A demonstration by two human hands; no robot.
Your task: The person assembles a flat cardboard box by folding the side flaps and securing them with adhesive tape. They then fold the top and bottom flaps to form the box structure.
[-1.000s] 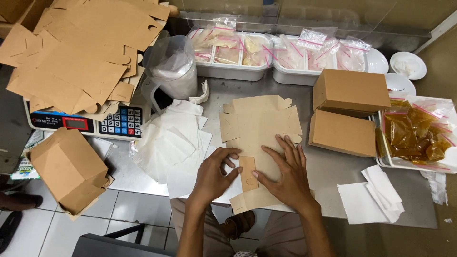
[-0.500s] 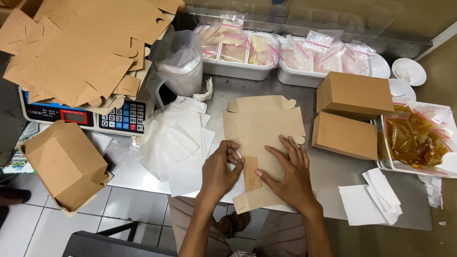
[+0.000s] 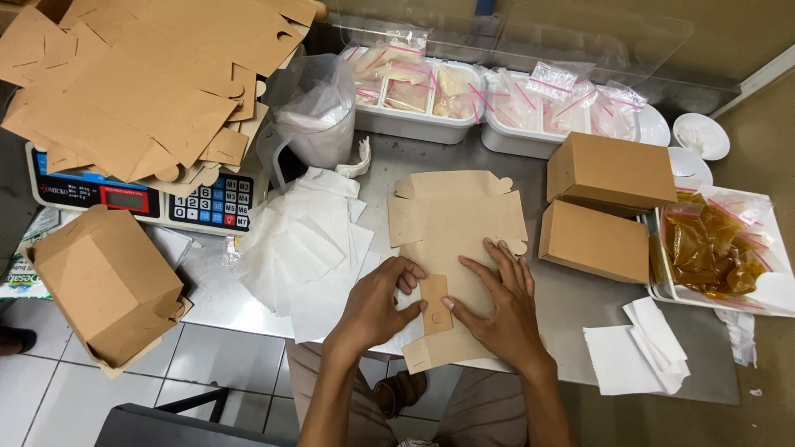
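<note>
A worker seated at a stainless-steel table (image 3: 248, 290) presses both bare hands onto a flat kraft-cardboard box blank (image 3: 451, 228) lying at the near edge. At far left an assembled brown box (image 3: 103, 281) rests beside a digital scale (image 3: 141, 199) buried under a pile of unfolded blanks (image 3: 124, 74). A loose stack of white paper sheets (image 3: 302, 248) lies just left of the blank. The left hand (image 3: 377, 306) curls loosely, fingertips on a small folded side flap (image 3: 434, 302); the right hand (image 3: 501, 310) lies flat and spread, its fingertips touching that same flap from the other side. Neither hand grasps anything; both only press. The blank's long axis runs away from the worker, most of it beyond the fingers. To the right stand two closed boxes (image 3: 604, 207), a tray of amber sauce bags (image 3: 712, 248) and folded napkins (image 3: 638, 352).
</note>
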